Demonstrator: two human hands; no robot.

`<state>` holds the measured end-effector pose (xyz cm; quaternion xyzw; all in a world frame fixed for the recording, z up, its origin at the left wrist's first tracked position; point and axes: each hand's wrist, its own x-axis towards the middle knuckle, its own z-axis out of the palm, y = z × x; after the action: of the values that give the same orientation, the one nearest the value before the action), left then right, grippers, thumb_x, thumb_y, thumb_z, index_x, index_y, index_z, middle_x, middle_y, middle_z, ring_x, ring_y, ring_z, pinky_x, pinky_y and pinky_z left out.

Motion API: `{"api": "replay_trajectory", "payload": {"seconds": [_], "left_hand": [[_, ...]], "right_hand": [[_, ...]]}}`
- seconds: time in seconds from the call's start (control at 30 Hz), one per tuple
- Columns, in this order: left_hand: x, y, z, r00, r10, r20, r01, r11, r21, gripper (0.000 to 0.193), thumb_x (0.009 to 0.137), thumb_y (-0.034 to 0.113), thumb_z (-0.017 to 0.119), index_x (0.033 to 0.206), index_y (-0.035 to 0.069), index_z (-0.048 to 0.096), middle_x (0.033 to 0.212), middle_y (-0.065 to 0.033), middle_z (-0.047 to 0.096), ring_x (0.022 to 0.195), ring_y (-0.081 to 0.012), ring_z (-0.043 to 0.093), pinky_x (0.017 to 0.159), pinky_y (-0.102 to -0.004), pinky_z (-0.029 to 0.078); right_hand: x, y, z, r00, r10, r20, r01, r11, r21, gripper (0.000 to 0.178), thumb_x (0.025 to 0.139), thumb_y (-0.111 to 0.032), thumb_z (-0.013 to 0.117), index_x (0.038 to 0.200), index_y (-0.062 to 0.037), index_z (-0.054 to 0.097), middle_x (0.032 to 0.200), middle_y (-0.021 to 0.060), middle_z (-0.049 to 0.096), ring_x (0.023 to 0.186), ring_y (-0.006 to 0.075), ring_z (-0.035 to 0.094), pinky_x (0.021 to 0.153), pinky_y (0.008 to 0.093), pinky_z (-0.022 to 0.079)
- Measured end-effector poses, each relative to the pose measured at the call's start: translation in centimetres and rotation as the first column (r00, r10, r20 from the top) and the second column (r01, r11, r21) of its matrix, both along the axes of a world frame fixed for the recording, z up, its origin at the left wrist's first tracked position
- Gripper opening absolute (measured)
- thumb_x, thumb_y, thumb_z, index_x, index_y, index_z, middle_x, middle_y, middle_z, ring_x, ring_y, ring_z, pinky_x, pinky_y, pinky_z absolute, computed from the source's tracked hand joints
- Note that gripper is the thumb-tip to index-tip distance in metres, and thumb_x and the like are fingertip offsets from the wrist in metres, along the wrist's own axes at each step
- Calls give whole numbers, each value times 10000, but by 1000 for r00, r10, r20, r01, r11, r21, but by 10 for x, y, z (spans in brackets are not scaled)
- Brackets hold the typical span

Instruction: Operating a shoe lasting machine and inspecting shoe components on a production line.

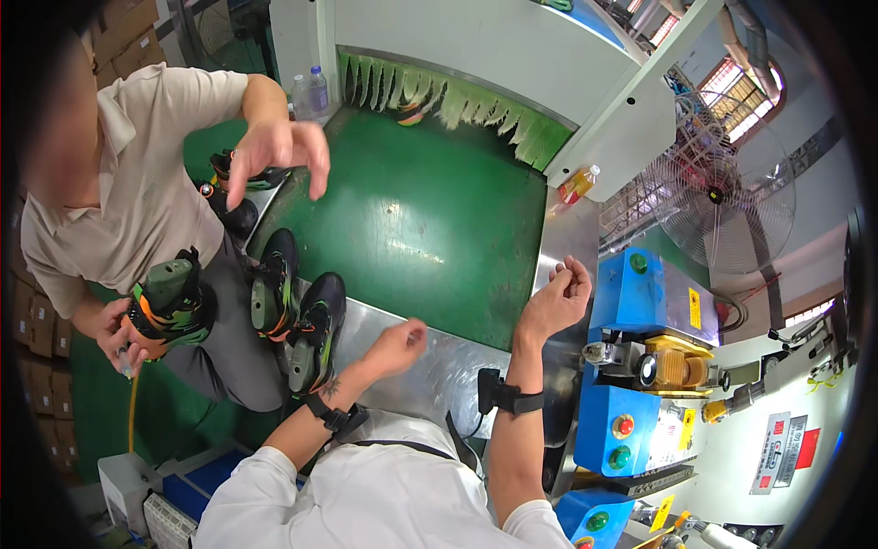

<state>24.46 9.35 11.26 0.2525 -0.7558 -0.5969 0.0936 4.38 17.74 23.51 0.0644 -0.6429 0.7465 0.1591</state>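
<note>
My left hand is curled closed over the metal ledge, with nothing visible in it. Further right, my right hand is raised beside a blue machine, its fingers loosely curled in and no object showing between them. Just left of my left hand stand two black shoes with green and orange trim: one shoe nearer me, another shoe behind it. Each has a dark green insert in its opening. Both of my wrists wear black straps with small boxes.
A co-worker at left holds a similar shoe; their other hand reaches over the green belt. Beyond are a fringed curtain with a shoe under it, bottles, a drink bottle, and a fan.
</note>
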Motion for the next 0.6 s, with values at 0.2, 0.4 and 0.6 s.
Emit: {"api": "replay_trajectory", "payload": {"seconds": [0.2, 0.4, 0.6], "left_hand": [[21, 15, -11, 978, -119, 169, 190, 843, -503, 362, 789, 188, 582, 1093, -3, 533, 960, -177, 592, 849, -373, 587, 755, -453, 479], [17, 10, -29, 989, -48, 137, 131, 705, -697, 485, 755, 110, 611, 1205, -21, 484, 1256, -257, 452, 1102, -403, 498, 904, -483, 424], [7, 11, -30, 998, -28, 63, 66, 646, -760, 617, 719, 64, 598, 1292, -71, 415, 1362, -360, 290, 1254, -493, 350, 1012, -535, 325]], "right_hand": [[4, 4, 0, 982, -38, -187, 70, 984, 166, 204, 932, -42, 485, 1095, 36, 582, 1035, 87, 620, 891, 150, 604, 799, 258, 496], [10, 6, -33, 947, 89, -309, 62, 892, 448, 223, 865, -11, 533, 1077, 35, 585, 1085, 173, 627, 989, 309, 606, 817, 371, 496], [20, 30, -140, 835, 531, 141, -280, 189, 941, 385, 783, -220, 624, 1106, -14, 581, 1047, 226, 618, 1005, 387, 591, 874, 440, 483]]}}
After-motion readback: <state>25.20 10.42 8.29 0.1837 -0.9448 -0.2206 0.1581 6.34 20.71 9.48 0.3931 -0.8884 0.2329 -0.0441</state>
